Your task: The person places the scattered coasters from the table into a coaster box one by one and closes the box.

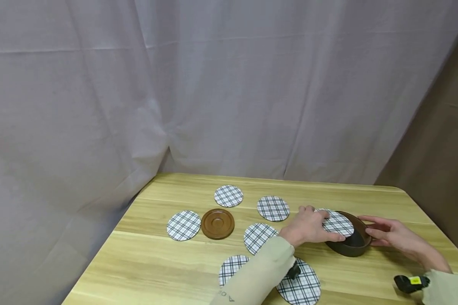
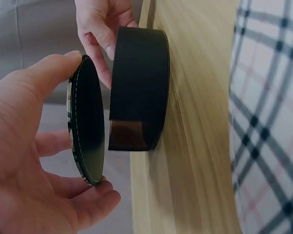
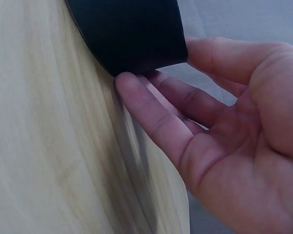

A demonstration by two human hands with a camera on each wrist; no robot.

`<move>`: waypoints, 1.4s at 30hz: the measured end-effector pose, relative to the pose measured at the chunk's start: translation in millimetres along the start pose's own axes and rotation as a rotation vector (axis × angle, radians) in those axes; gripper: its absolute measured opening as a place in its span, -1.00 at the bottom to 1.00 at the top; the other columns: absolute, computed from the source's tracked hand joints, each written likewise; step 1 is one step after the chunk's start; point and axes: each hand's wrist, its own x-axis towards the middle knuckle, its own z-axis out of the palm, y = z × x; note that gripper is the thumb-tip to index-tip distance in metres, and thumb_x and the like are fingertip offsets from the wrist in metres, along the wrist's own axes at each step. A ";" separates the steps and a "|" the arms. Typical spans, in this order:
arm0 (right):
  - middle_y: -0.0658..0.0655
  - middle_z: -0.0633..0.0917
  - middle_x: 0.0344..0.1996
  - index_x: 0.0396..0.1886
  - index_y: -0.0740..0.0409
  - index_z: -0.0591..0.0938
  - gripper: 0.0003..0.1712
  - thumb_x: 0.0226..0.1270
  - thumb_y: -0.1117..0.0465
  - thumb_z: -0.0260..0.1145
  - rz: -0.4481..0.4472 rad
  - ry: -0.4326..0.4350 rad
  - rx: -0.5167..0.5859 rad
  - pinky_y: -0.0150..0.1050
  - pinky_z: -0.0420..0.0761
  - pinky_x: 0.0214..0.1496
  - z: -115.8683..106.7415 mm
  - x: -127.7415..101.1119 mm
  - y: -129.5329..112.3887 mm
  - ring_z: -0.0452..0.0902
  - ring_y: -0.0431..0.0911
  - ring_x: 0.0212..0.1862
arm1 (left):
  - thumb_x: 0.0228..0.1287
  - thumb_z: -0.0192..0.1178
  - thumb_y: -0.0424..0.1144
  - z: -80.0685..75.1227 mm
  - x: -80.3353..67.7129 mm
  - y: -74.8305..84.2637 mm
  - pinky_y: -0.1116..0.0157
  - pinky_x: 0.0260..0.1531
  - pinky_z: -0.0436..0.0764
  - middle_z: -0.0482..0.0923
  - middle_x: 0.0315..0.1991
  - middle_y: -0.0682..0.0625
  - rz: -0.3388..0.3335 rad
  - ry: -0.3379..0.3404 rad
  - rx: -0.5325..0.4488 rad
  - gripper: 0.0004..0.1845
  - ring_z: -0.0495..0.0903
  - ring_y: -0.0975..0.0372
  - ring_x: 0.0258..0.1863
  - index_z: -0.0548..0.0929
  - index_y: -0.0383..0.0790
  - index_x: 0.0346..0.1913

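While the wooden table [image 1: 168, 271] carries a spread of plaid coasters, the work sits near its right edge. Reading from the left: one plaid coaster [image 1: 183, 225] lies toward the left edge, touching or just beside a brown round lid [image 1: 217, 223]. Further coasters lie toward the far edge [image 1: 228, 195], at centre [image 1: 273, 208] [image 1: 258, 237] and along the near edge [image 1: 232, 268] [image 1: 300, 284].

The left hand [image 1: 307, 226] pinches one plaid coaster [image 1: 337, 223] by its rim, thumb on one side and fingers curled under the other. In the left wrist view this held coaster [image 2: 88, 122] is held just beside the open mouth of the brown round holder [image 2: 139, 87], its flat face toward that opening, with a narrow gap between them. In the head view the coaster lies tilted over the holder's left rim, partly covering the opening.

The holder [image 1: 353, 243] rests on the table, directly right of the left hand and between both hands. The right hand [image 1: 391, 233] steadies it from the right: the fingers [image 3: 151, 112] are nearly straight and press the outer wall low down, where it meets the table; they do not wrap round it.

The left hand is the nearer to the opening. The coaster is round, so no long axis applies; only its tilt relative to the rim matters.
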 end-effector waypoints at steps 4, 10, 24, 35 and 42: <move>-0.17 0.58 0.08 0.49 0.22 0.23 -0.33 0.48 0.16 0.19 -0.030 -0.025 0.036 -0.23 0.69 -0.01 -1.8 1.6 -0.2 0.61 -0.35 0.00 | 0.03 0.16 0.52 1.1 4.2 5.7 0.38 -0.03 0.53 0.47 0.18 0.26 -0.005 -0.018 -0.010 -0.30 0.37 0.32 0.17 0.47 0.40 0.25; -0.41 0.55 -0.04 0.50 0.14 0.23 -0.38 0.52 0.22 0.12 -0.086 -0.077 0.069 -0.26 0.69 -0.02 -5.4 1.8 2.8 0.60 -0.39 0.00 | 0.03 0.16 0.52 4.3 8.2 14.9 0.34 0.06 0.52 0.46 0.21 0.32 -0.005 -0.040 -0.022 -0.31 0.34 0.32 0.25 0.45 0.43 0.26; -0.43 0.56 -0.03 0.50 0.06 0.25 -0.40 0.52 0.23 0.11 -0.070 -0.093 0.100 -0.27 0.69 -0.01 -5.3 2.1 9.1 0.60 -0.37 0.01 | -0.06 0.14 0.59 22.6 16.1 27.8 0.41 0.00 0.43 0.46 0.14 0.35 -0.021 0.031 0.078 -0.25 0.32 0.35 0.13 0.47 0.42 0.23; -0.46 0.54 -0.03 0.50 0.01 0.28 -0.41 0.53 0.20 0.10 -0.051 -0.086 0.085 -0.27 0.69 -0.02 -5.3 1.3 7.4 0.58 -0.40 0.00 | -0.04 0.12 0.60 26.3 18.4 35.5 0.39 -0.02 0.42 0.44 0.11 0.29 -0.008 0.035 0.148 -0.30 0.32 0.30 0.08 0.47 0.44 0.18; -0.44 0.55 -0.06 0.43 -0.06 0.38 -0.46 0.50 0.20 0.14 -0.043 -0.059 0.081 -0.27 0.70 -0.03 -3.8 2.6 6.0 0.60 -0.38 -0.03 | -0.03 0.10 0.60 25.5 17.1 38.1 0.38 0.06 0.36 0.40 0.16 0.27 -0.038 -0.003 0.178 -0.32 0.34 0.31 0.07 0.46 0.48 0.17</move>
